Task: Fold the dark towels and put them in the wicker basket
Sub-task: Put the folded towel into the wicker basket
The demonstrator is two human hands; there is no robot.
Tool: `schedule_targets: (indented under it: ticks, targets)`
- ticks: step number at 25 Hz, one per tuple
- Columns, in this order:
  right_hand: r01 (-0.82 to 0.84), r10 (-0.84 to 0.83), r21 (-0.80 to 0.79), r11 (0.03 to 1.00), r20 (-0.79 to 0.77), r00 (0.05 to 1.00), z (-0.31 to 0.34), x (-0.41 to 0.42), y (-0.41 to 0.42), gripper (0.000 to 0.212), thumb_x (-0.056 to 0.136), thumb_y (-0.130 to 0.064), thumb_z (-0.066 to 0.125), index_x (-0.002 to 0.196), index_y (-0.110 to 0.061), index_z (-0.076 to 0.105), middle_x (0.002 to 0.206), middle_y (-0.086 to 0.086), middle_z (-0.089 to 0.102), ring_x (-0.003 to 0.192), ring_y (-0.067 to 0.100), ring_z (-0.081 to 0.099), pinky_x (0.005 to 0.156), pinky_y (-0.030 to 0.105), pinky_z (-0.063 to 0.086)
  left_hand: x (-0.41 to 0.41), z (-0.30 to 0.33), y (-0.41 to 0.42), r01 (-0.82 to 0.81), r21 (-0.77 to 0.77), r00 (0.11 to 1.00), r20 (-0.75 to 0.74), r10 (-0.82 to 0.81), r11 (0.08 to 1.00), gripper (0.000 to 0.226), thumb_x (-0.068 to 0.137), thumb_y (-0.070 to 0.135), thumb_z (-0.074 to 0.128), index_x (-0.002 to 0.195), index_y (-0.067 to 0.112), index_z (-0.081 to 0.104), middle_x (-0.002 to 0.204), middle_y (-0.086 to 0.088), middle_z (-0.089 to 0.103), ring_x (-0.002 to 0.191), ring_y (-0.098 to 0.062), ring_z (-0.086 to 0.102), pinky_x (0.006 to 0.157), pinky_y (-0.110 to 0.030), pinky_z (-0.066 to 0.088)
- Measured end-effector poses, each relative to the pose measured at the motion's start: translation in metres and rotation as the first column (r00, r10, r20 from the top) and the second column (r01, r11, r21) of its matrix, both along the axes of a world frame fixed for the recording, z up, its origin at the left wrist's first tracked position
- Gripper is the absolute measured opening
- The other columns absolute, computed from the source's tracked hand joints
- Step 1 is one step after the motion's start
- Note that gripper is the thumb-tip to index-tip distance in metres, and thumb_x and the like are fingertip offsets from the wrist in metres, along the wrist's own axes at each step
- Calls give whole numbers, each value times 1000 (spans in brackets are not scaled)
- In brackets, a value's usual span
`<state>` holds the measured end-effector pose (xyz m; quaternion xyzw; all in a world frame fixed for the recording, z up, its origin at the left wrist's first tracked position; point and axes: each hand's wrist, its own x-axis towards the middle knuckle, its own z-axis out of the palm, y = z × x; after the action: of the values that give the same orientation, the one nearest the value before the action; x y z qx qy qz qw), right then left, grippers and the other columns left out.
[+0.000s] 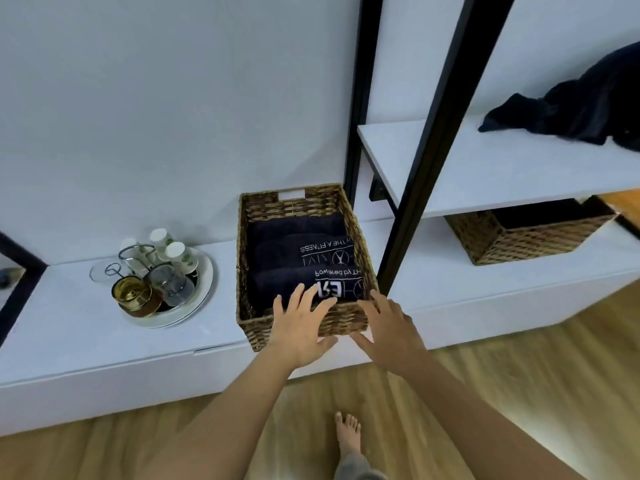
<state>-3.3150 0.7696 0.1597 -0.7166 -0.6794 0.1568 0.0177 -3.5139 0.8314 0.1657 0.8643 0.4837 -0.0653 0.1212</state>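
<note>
From the head camera I look down on a wicker basket [346, 322] standing on a low white bench [104, 344] against a pale wall. Inside it lie three folded dark towels [294, 258], rowed from the far end to the near end, the two nearer ones showing white printed lettering that reads upside down from here. My left hand [298, 329] reaches over the basket's near rim, fingers spread and open, fingertips resting on the nearest towel; it clasps nothing. My right hand [389, 332] is just beside it at the basket's near right corner, also flat with fingers spread, holding nothing; I cannot tell whether it touches the wicker. To the left of the basket, apart from it, a round white tray [204, 292] carries small bottles with white caps [175, 252], a wire holder and a brass-coloured cup [133, 292]. To the right, black uprights [429, 133] carry a white shelf [502, 171], and on it, at the far right, an unfolded dark towel [581, 105] lies in a crumpled heap. Under that shelf a second wicker basket [526, 237] sits on the bench. Below, a bare foot [348, 434] stands on the wooden floor [519, 375].
</note>
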Motion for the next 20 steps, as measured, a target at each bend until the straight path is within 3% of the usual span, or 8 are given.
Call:
schedule_targets:
  ticks: [4,7,11,15,20]
  targets:
    - [121,-126,55,991,98,987,23,64,-37,66,97,-61,44,152,-28,27,165,3,15,146,31,29,111,50,39,67,22,-27,130,46,990,57,-132,990,69,96,62,45,155,45,13,167,-1,1,154,-32,-11,119,-65,4]
    - [202,-219,154,967,101,970,49,126,-50,65,96,-60,48,150,-27,34,162,4,23,140,30,38,106,48,44,141,52,-34,269,144,949,128,-287,952,65,98,57,45,154,43,14,167,0,1,154,-30,-9,119,-61,16]
    - [266,-298,253,930,97,950,85,223,-49,59,96,-58,50,144,-24,41,157,5,31,132,32,45,97,47,47,249,87,-21,374,308,839,290,-460,875,57,99,45,50,152,34,33,162,-1,23,149,-26,21,112,-49,36]
    - [246,-275,360,900,31,961,118,335,-26,58,96,-51,55,145,-22,42,156,5,31,130,35,45,94,49,50,365,123,19,286,387,742,489,-458,877,50,92,39,55,140,26,51,148,3,43,135,-20,43,99,-45,48]
    - [275,-289,391,878,-25,957,153,453,-1,57,97,-51,53,146,-24,42,158,2,28,134,32,41,97,46,49,481,156,54,120,346,773,556,-306,931,49,97,40,55,143,26,47,149,4,40,136,-17,39,103,-41,45]
